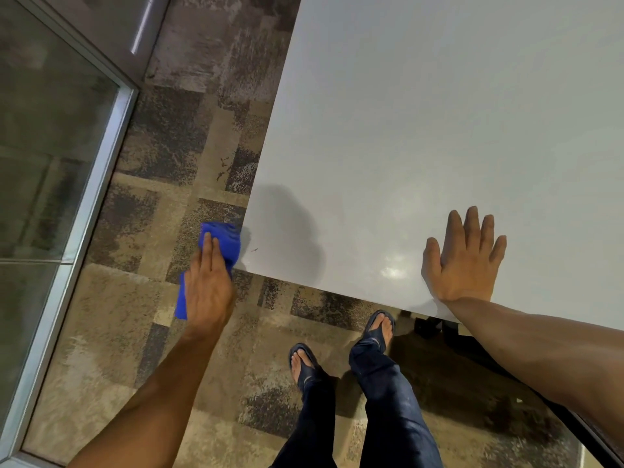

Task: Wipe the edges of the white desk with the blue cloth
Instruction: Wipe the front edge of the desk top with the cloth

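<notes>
The white desk (422, 130) fills the upper right of the view, its near left corner at the lower middle. My left hand (207, 288) presses the blue cloth (224, 239) against the desk's left edge right at that corner; part of the cloth hangs out below my palm. My right hand (466, 261) lies flat and spread on the desk top close to the near edge, holding nothing.
Patterned brown carpet (189, 157) covers the floor left of and below the desk. A glass wall with a metal frame (101, 157) runs along the left. My legs and sandalled feet (337, 352) stand by the desk's near edge, with dark desk supports (435, 327) underneath.
</notes>
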